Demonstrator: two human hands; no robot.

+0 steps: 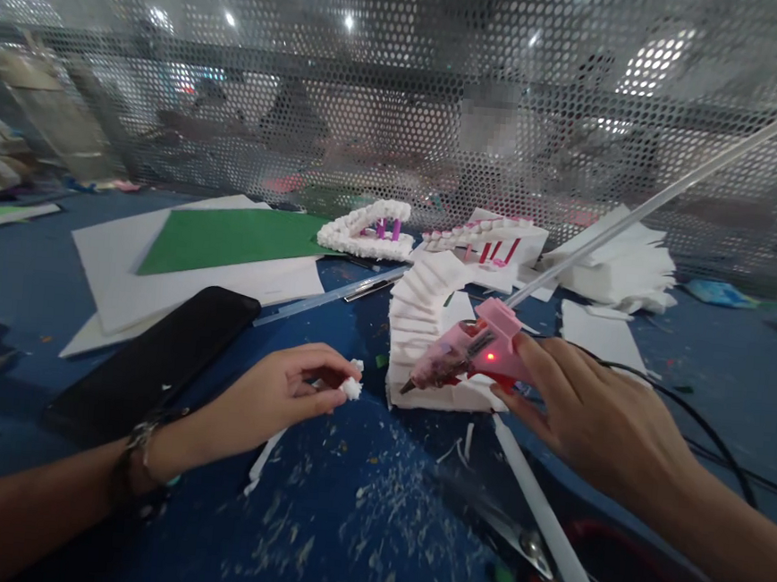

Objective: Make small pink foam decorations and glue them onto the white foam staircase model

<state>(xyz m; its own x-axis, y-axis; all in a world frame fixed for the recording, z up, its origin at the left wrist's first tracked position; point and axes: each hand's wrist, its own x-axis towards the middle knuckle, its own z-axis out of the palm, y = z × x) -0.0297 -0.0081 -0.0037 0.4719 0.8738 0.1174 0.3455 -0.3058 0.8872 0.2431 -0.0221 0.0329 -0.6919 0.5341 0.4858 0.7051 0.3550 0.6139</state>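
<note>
Between the thumb and fingers of my left hand (293,387) is a small crumpled white piece (352,387), perhaps paper or foam. My right hand (587,414) is wrapped round a pink hot glue gun (471,347) with a lit red light and a long clear glue stick (672,188) rising from its back. The gun's nozzle points down and left, over the base of a white curved staircase model (416,325). Part of that model is hidden behind the gun. My left hand is a short way left of the model, apart from it.
Scissors (533,549) and a white strip (546,510) lie front right. A black phone (161,354) is at left, beside green card (231,238) on white sheets (115,256). Two more white models (366,235) stand behind, before a perforated metal screen (386,147). A black cable (694,414) runs right.
</note>
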